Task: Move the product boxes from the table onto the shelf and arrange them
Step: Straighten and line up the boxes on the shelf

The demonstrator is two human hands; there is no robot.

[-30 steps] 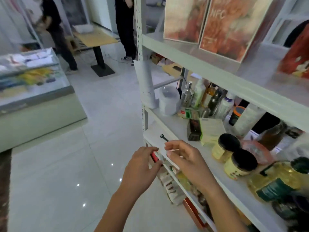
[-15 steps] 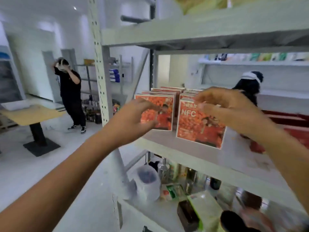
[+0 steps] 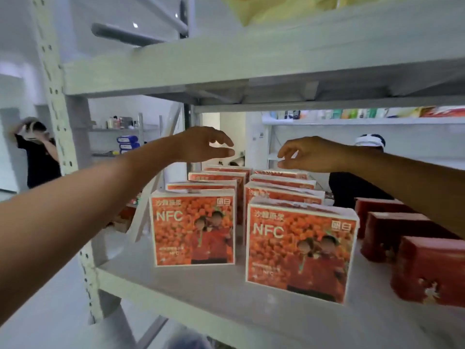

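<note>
Two rows of orange "NFC" product boxes stand upright on the white shelf board (image 3: 206, 293). The front left box (image 3: 193, 229) and the front right box (image 3: 300, 250) face me, with several more lined up behind each. My left hand (image 3: 203, 144) hovers above the back of the left row, fingers curled and apart, holding nothing. Above the back of the right row my right hand (image 3: 307, 153) hangs with thumb and fingers close together and nothing between them. Neither hand touches a box.
Dark red boxes (image 3: 427, 270) stand in a row at the right of the same shelf. The shelf above (image 3: 251, 69) hangs low over my hands. A perforated upright post (image 3: 60, 127) is at the left. One person (image 3: 37, 157) stands far left, another (image 3: 362, 182) behind the shelf.
My view rose from the lower shelf of bottles and jars to the shelf of orange boxes. Both hands lifted and reached deeper, from the front boxes to above the back of the rows.
</note>
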